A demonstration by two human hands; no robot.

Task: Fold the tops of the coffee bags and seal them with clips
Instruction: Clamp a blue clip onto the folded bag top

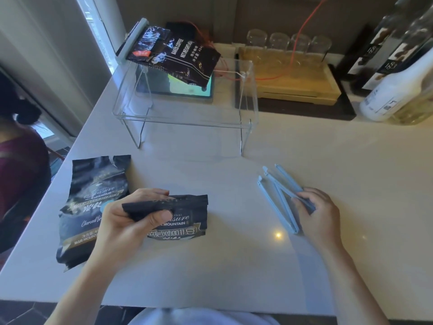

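Observation:
My left hand (126, 219) pinches the folded-over top of a dark coffee bag (185, 221) lying on the white counter. A second dark coffee bag (91, 195) with its torn top open lies flat to the left, partly under my hand. My right hand (316, 212) grips light blue sealing clips (278, 198) on the counter to the right; the clips fan out from my fingers. A third coffee bag (178, 57), with a pale clip (134, 36) across its top, rests on the clear acrylic stand (187, 113) at the back.
A tablet (199, 90) lies under the clear stand. Behind it are a wooden tray (293, 83) with upturned glasses (278, 41), a red cable, and bottles (396, 90) at the right. A person in dark red (21, 165) stands at the counter's left edge.

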